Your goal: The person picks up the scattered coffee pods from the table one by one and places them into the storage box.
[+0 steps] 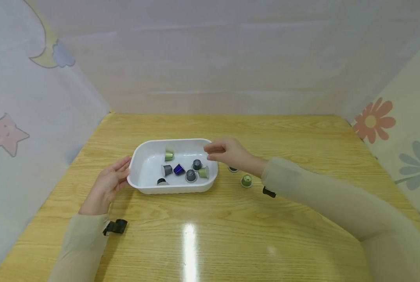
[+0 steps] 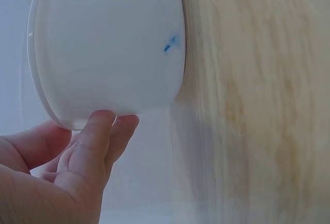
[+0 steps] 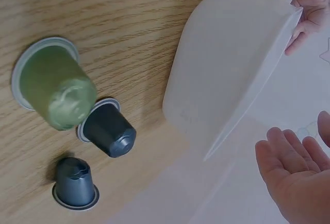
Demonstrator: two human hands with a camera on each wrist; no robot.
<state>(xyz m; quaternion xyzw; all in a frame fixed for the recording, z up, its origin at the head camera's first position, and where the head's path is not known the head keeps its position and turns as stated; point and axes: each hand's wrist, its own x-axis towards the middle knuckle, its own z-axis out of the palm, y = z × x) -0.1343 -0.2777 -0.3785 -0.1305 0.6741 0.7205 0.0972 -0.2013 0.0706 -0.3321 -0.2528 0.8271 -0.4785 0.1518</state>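
While the near edge of the scene was filled by two beige fabric sleeves [image 1: 79, 246], the glossy yellow wood-grain table [image 1: 143, 243] was streaked by a white glare [image 1: 190, 250]. Farther in, the left end of a white, rounded rectangular plastic tub [image 1: 174, 190] was gripped between the thumb and fingers of the left hand [image 1: 111, 181]. Its outer wall was marked by a small blue smudge [image 2: 171, 44], too blurred to be read. Seven small capsules were contained in the tub: two green [image 1: 169, 155], one blue-violet [image 1: 179, 169], three grey [image 1: 191, 176] and one black [image 1: 161, 181], partly hidden by the front wall. To the tub's right, a shiny green capsule [image 1: 246, 180] and two dark capsules [image 3: 109, 131] were seen on the table. Above the tub's right end, the right hand [image 1: 231, 151] was held with fingers loosely bent, nothing grasped. Beyond, the pale side walls [image 1: 5, 78] were printed with a pink star [image 1: 6, 134], a yellow moon [image 1: 47, 58] and flowers [image 1: 370, 121]; the table was backed by a creased pale sheet [image 1: 217, 70].
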